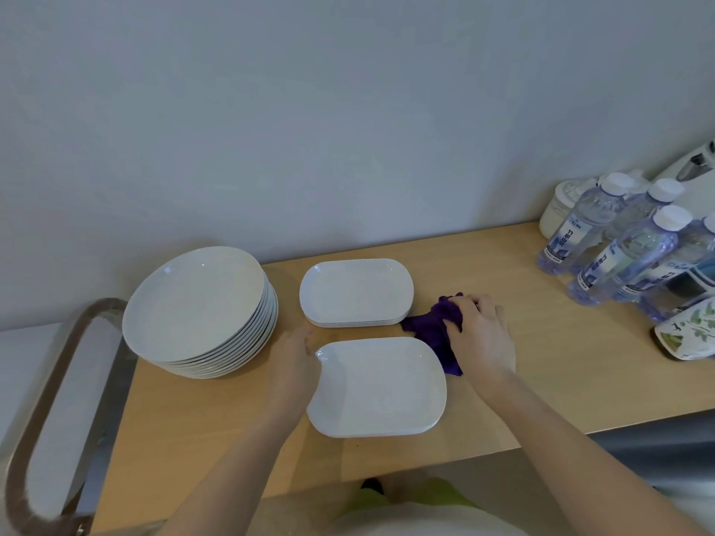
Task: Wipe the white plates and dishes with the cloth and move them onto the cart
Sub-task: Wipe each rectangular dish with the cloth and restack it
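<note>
A white rounded-rectangular dish [381,386] lies on the wooden table [541,361] in front of me. My left hand [292,367] grips its left edge. My right hand [479,338] grips a purple cloth [433,328] on the table just right of the dish. Behind it sits a short stack of white oval dishes [356,292]. A tall stack of several round white plates [199,311] stands at the left. The cart [42,412] with its rounded handle is at the far left, below table level.
Several water bottles [623,249] crowd the table's right end, with a white jar [561,208] behind them and a leaf-patterned dish [686,330] in front. A wall runs along the table's far edge.
</note>
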The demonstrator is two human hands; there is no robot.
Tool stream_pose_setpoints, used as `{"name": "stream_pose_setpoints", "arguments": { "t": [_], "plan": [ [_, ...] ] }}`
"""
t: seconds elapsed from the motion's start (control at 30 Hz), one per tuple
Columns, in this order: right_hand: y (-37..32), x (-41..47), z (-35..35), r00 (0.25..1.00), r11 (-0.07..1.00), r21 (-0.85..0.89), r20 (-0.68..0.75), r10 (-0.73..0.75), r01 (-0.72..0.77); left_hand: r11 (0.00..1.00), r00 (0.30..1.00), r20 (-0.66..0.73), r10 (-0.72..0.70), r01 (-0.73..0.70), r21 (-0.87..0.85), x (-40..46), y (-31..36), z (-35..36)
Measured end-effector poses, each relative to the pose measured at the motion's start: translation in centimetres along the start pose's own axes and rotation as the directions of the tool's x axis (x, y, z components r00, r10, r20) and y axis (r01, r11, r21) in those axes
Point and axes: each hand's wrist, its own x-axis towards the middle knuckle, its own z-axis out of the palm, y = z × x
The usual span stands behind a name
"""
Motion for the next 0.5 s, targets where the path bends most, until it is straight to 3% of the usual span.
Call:
{"name": "stream_pose_setpoints", "arguments": {
  "t": [0.23,0.37,0.43,0.5],
  "plan": [
    [1.2,0.5,0.9,0.988,0.964,-0.261,0.156,-0.004,0.046,0.989,0.992,-0.059,0.109,-0.102,0.105,3.0,2.0,-0.7],
    [0.5,1.3,1.3,0.980,0.937,-0.348,0.194,0.051,0.020,0.995,0.999,-0.045,0.026,-0.021,0.099,4.6,3.0,-0.7],
    [-0.5,2.0,1.1,0.986,0.942,-0.333,0.166,0.009,0.047,0.993,0.998,-0.003,-0.064,0.064,0.098,5.2,3.5,-0.9],
    [-1.9,3.0,0.8,0.990,0.964,-0.246,0.121,-0.076,0.104,0.972,0.995,0.015,-0.098,0.093,0.215,6.0,4.0,-1.0]
  ]
}}
